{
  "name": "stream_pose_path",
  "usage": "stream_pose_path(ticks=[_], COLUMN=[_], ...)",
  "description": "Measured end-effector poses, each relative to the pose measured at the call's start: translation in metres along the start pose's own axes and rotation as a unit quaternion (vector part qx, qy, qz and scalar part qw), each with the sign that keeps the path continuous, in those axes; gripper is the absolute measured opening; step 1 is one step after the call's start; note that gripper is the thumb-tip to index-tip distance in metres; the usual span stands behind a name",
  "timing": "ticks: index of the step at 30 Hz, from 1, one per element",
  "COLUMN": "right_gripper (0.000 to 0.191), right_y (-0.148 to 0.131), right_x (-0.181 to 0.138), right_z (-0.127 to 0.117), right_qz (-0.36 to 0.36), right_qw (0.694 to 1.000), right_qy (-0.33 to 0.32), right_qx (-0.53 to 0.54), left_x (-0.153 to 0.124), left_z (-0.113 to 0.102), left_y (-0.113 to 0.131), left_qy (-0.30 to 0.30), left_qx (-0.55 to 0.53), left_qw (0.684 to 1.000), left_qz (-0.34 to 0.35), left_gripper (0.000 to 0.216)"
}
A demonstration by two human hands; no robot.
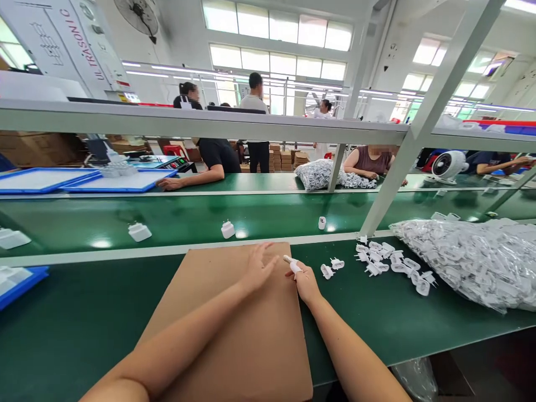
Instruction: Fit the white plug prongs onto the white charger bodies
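My left hand (258, 271) is over the far half of a brown cardboard sheet (234, 335), fingers stretched out and holding nothing. At the sheet's right edge, my right hand (306, 283) pinches a small white plug part (295, 266), its narrow end pointing away to the left. My fingers cover some of it. Just right of that hand, two loose white plug parts with pins (327, 271) lie on the green table. Farther right is a scattered group of similar plug parts (377, 257).
A large clear bag of white parts (473, 262) lies at the right. Beyond the table, white chargers (228, 229) sit spaced along a green conveyor belt (272, 209). A slanted metal post (389, 178) rises at right. A blue tray (25, 285) stands left. Several people are across the belt.
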State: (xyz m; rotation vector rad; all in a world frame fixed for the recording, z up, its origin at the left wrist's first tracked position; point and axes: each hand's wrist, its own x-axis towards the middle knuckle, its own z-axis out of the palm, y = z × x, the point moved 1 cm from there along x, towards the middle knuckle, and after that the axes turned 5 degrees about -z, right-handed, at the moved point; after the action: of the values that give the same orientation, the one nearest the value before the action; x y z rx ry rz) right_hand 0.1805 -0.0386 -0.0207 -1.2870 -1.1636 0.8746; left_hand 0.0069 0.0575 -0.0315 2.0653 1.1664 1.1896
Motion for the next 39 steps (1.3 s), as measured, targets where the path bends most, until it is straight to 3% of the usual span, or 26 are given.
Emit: stream_pose_path(ticks=[3, 6, 12, 15, 18, 24, 27, 29, 31, 34, 36, 39], right_gripper=[0.064, 0.064, 0.052, 0.043, 0.038, 0.041, 0.037, 0.034, 0.031, 0.039, 0.035, 0.034], right_y=[0.003, 0.003, 0.001, 0.002, 0.002, -0.003, -0.015, -0.027, -0.036, -0.041, -0.038, -0.032], right_x=[0.001, 0.002, 0.000, -0.001, -0.002, -0.007, -0.008, -0.007, -0.006, -0.005, -0.004, -0.002], right_z=[-0.006, -0.009, -0.007, -0.005, -0.003, -0.001, -0.009, -0.022, -0.039, -0.061, -0.068, -0.066], right_qz=[0.015, 0.008, -0.016, -0.042, -0.055, -0.067, -0.074, -0.078, -0.045, 0.062, 0.099, 0.074], right_qw=[0.999, 0.999, 1.000, 0.998, 0.995, 0.989, 0.979, 0.948, 0.887, 0.823, 0.823, 0.844], right_qy=[0.024, 0.021, -0.015, -0.045, -0.051, -0.066, -0.030, 0.038, 0.101, 0.100, 0.072, 0.054], right_qx=[0.025, 0.045, 0.009, -0.034, -0.062, -0.118, -0.189, -0.306, -0.447, -0.555, -0.554, -0.528], left_x=[-0.019, -0.024, -0.028, -0.029, -0.027, -0.024, -0.024, -0.024, -0.022, -0.014, -0.001, 0.034], left_z=[0.019, 0.021, 0.002, -0.001, 0.001, 0.002, 0.002, 0.004, 0.006, 0.011, 0.015, 0.022], left_y=[0.006, 0.009, 0.031, 0.039, 0.037, 0.028, 0.023, 0.017, 0.008, -0.002, -0.002, 0.005], left_qy=[-0.086, -0.143, -0.095, -0.108, -0.107, -0.124, -0.154, -0.155, -0.148, -0.154, -0.158, -0.140], left_qx=[-0.070, -0.097, -0.087, -0.079, -0.071, -0.069, -0.068, -0.070, -0.068, -0.062, -0.052, -0.019], left_qw=[0.994, 0.985, 0.981, 0.968, 0.963, 0.973, 0.977, 0.983, 0.987, 0.981, 0.978, 0.988], left_qz=[0.003, 0.016, 0.143, 0.214, 0.238, 0.182, 0.128, 0.070, -0.002, -0.099, -0.126, -0.067], left_gripper=[0.036, 0.035, 0.056, 0.043, 0.031, 0.027, 0.043, 0.055, 0.055, 0.054, 0.058, 0.060])
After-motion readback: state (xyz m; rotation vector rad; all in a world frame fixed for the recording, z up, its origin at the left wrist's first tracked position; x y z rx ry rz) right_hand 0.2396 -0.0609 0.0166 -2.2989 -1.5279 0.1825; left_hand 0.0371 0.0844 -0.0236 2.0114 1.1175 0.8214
